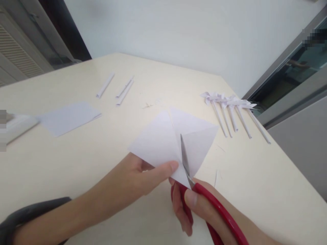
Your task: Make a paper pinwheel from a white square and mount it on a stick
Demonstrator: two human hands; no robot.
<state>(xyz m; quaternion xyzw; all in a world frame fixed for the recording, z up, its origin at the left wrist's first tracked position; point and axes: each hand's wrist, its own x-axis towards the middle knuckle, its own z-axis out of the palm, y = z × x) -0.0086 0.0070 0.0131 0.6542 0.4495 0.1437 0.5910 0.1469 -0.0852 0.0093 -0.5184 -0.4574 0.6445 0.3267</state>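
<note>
A left hand (pixel 138 177) pinches the near edge of a creased white paper square (pixel 173 139), thumb on top, fingers hidden beneath. Just right of that thumb, the right hand (pixel 196 211) grips red-handled scissors (pixel 204 204), steel blades cutting into the sheet. Beyond the fingertips lie rolled paper sticks (pixel 125 91) and finished white paper pinwheels (pixel 232 109).
</note>
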